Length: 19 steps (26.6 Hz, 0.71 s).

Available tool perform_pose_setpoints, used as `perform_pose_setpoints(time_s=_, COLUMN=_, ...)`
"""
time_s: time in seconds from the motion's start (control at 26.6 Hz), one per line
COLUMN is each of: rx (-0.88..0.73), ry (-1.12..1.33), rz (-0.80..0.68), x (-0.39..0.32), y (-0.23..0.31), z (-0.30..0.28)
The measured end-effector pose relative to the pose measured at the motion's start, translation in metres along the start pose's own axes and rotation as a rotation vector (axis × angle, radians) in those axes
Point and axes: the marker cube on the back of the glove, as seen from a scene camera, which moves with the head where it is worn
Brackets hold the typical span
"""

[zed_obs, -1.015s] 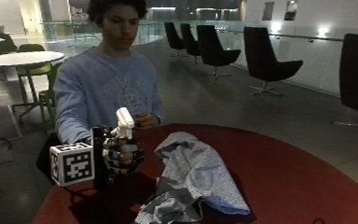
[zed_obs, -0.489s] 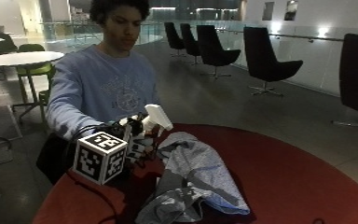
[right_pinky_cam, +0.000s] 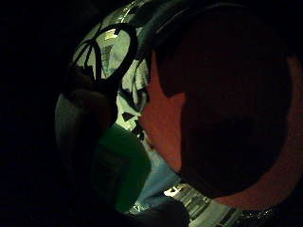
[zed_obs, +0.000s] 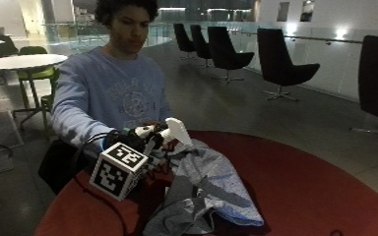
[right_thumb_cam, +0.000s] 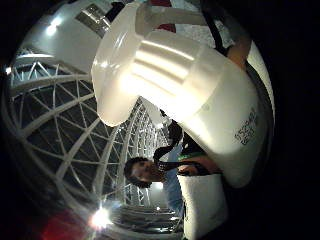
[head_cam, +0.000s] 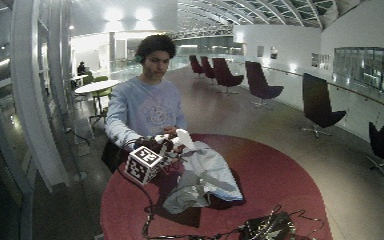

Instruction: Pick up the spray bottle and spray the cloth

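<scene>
The gloved right hand (zed_obs: 139,142) holds one spray bottle (zed_obs: 174,132) lifted off the red tabletop (zed_obs: 307,187), its white head tilted toward the one gray cloth (zed_obs: 208,189) that lies bunched just beside and below it. The grip is curled round the bottle's body, which fills the thumb-side palm view (right_thumb_cam: 200,100); whether a finger sits on the trigger I cannot tell. To do this step well, I judge the nozzle should point down at the middle of the cloth, close enough that the mist lands on fabric and not the tabletop, and the bottle should be held steady while the trigger is squeezed. Count: one bottle, one cloth, one tabletop.
</scene>
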Motion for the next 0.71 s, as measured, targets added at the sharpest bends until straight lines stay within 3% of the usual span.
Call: perform_pose_setpoints(time_s=0.71, rx=-0.006, ry=0.02, rz=0.038, x=0.0038, y=-0.0061, z=0.0062)
